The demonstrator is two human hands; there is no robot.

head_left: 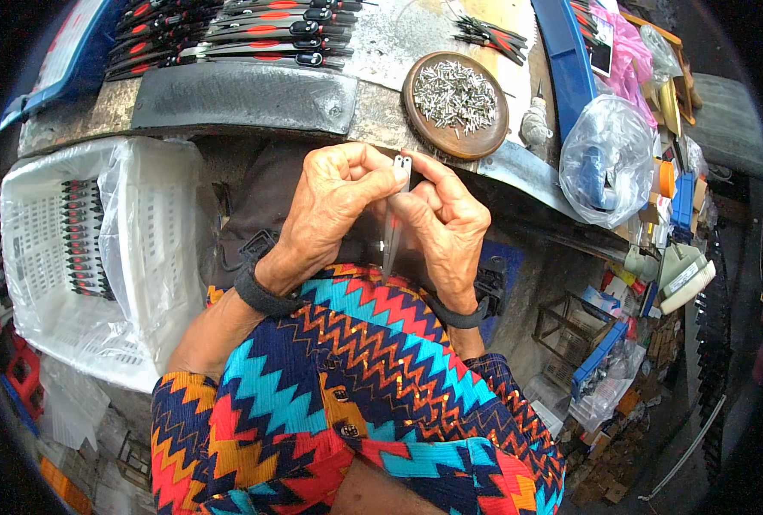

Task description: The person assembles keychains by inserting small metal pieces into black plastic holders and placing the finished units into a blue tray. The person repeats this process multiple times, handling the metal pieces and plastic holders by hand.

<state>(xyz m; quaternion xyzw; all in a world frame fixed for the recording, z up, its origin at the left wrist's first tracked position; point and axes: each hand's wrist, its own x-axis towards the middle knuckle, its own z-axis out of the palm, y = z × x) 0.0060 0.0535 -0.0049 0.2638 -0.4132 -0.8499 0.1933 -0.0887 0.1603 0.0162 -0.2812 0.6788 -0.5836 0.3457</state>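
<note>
Both hands meet in front of the workbench edge, holding one thin metal blade piece [394, 225] upright between them. My left hand [334, 193] pinches its top end with thumb and fingers. My right hand [443, 219] grips the same piece from the right side, fingertips at its top. The blade's lower end points down toward my zigzag-patterned clothing. Just beyond the hands a round brown dish [455, 103] full of small metal pins sits on the bench.
Rows of black-and-red handled tools [244, 34] lie at the back of the worn metal bench [244, 94]. A white plastic crate [81, 257] lined with a bag and holding more such tools stands at left. A clear bag [609, 159] and cluttered boxes sit at right.
</note>
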